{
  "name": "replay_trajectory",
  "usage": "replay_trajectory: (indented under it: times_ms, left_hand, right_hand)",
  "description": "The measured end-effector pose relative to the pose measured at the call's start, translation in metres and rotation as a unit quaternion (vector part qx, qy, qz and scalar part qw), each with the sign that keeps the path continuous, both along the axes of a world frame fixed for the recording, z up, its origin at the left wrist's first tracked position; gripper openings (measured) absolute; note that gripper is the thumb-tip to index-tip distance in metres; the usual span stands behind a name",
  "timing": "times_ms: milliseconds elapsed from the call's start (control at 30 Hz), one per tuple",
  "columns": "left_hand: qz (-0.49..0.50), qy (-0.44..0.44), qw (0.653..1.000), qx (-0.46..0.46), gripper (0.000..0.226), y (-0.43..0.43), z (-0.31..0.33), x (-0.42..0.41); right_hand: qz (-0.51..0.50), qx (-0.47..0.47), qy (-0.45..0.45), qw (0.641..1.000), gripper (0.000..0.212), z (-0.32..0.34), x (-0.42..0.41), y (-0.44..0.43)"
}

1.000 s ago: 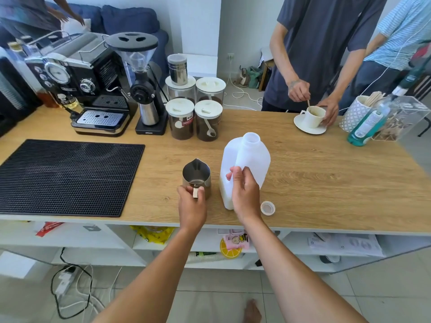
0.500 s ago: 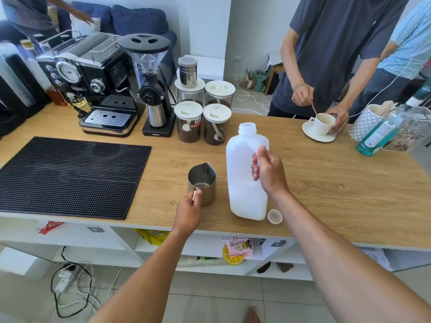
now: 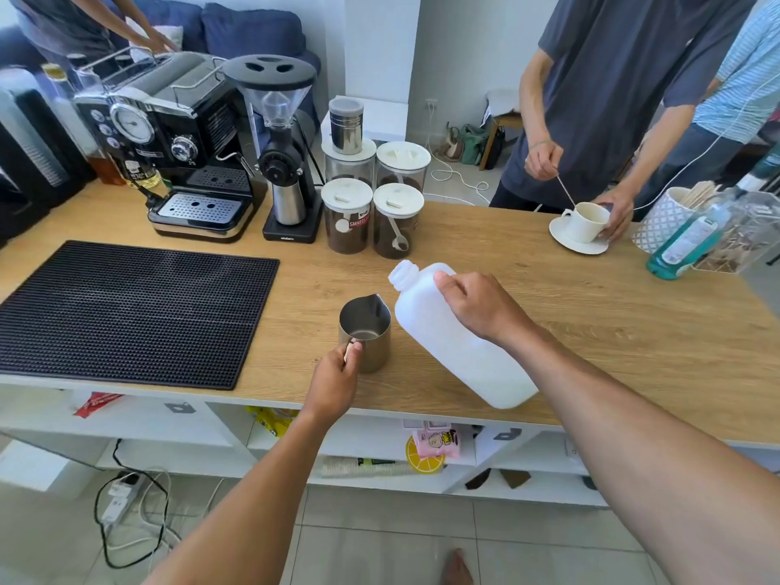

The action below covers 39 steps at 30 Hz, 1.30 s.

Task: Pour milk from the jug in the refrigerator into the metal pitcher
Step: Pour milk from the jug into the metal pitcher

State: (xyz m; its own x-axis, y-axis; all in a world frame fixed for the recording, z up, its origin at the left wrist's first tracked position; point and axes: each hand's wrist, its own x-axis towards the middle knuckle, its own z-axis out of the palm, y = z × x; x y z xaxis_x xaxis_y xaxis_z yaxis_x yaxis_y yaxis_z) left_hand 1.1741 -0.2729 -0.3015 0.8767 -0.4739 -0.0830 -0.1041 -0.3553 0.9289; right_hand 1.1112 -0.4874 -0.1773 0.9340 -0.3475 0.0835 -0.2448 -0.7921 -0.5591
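Note:
The white plastic milk jug [image 3: 456, 344] is lifted off the wooden counter [image 3: 612, 331] and tilted to the left, its uncapped mouth above and just right of the metal pitcher [image 3: 366, 331]. My right hand [image 3: 481, 306] grips the jug by its upper part. The pitcher stands upright on the counter, spout pointing away from me. My left hand [image 3: 335, 377] holds its handle on the near side. No milk stream is visible. The jug's cap is hidden behind the jug.
A black rubber mat [image 3: 126, 310] lies at the left. Behind stand an espresso machine [image 3: 169, 149], a grinder [image 3: 283, 162] and several coffee jars [image 3: 371, 204]. A person across the counter stirs a white cup [image 3: 586, 221]. A blue-green bottle [image 3: 683, 242] stands far right.
My right hand moved up the jug, lifted it and tipped it leftward toward the pitcher. My left hand stayed on the pitcher handle. The cap on the counter is now hidden.

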Motion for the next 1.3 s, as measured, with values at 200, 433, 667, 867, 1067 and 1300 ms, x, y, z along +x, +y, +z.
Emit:
replay_trajectory:
  times_ms: [200,433,667,867,1067,1300]
  left_hand:
    - [-0.01,0.004,1.0,-0.011,0.038,0.004,-0.005,-0.001]
    - [-0.016,-0.003,1.0,-0.017,0.038,0.007,-0.007,-0.003]
    - [-0.029,-0.021,0.999,0.0,0.04,0.007,-0.011,-0.007]
    - [-0.026,-0.015,1.0,0.002,0.042,0.006,-0.011,-0.009]
    - [-0.017,-0.033,0.999,0.015,0.04,0.004,-0.01,-0.01]
    - [-0.017,-0.035,0.999,0.027,0.039,0.004,-0.01,-0.011]
  right_hand:
    - [-0.012,-0.052,0.042,0.998,0.056,-0.006,-0.001,0.005]
    - [0.017,-0.117,0.1,0.988,0.06,-0.008,0.002,0.014]
    - [0.041,-0.191,0.131,0.972,0.067,-0.014,0.006,0.019]
    - [0.049,-0.203,0.149,0.967,0.068,-0.013,0.011,0.017]
    - [0.061,-0.222,0.173,0.958,0.062,-0.003,0.013,0.021]
    - [0.061,-0.225,0.183,0.955,0.062,0.002,0.016,0.023]
